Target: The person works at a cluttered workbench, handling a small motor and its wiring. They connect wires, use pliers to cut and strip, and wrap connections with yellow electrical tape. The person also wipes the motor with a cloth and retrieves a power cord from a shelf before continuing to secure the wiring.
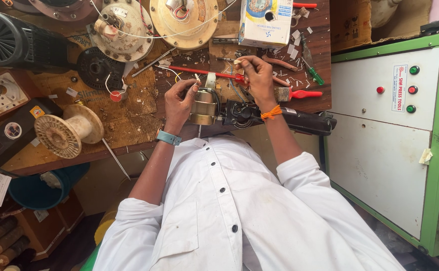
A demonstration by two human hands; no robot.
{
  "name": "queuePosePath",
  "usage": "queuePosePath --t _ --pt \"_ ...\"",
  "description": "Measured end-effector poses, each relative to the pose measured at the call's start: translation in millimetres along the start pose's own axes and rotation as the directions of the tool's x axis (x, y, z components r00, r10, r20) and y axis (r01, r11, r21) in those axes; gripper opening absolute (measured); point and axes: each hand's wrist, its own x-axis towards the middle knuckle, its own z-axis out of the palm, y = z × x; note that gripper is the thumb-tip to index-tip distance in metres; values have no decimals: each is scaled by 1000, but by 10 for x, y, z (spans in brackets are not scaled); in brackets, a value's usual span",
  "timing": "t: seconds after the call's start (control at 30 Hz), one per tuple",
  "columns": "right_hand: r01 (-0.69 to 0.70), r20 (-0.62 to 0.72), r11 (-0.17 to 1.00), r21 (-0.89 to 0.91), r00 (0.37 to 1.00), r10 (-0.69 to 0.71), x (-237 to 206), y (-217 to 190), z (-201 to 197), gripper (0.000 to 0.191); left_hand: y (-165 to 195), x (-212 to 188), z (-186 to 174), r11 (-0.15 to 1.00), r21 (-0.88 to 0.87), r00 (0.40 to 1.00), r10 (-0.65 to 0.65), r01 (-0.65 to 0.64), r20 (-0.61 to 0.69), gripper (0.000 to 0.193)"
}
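Note:
My left hand (179,100), with a teal watch strap at the wrist, grips a small brass-coloured motor (203,106) at the near edge of the wooden workbench (129,120). A black clamp-like tool (242,114) sits against the motor's right side. My right hand (257,75), with an orange thread around the wrist, is raised just above and right of the motor. Its fingertips pinch a small pale piece (238,61); what the piece is I cannot tell. Thin wires run from the motor's top between the two hands.
A long red screwdriver (199,71), red-handled pliers (302,94) and a green screwdriver (312,73) lie behind the hands. Round fan motor parts (121,30), a white carton (265,22), an empty spool (69,130), a black fan (8,42). A green-and-white machine cabinet (385,125) stands right.

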Motion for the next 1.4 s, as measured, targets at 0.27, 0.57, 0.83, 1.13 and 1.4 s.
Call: queuePosePath --t 0.27,0.57,0.83,1.13,1.4 --pt "142 -16 607 -782 969 -247 465 -138 -55 26 73 41 -39 999 45 999 15 -13 -37 17" --pt "199 205 429 -881 978 -33 394 -196 -269 16 39 20 -87 999 19 994 33 -31 -108 15" --pt "220 171 327 -919 970 -172 436 -129 -71 11 -28 0 -85 992 -61 989 -120 114 -90 16" --pt "-9 -38 795 -606 999 -18 497 -152 159 25 33 -20 -95 999 41 996 37 -34 -78 16" --pt "-243 -57 687 685 922 383 103 -108 -76 13 30 -46 -40 1000 7 996 -3 3 -84 16"
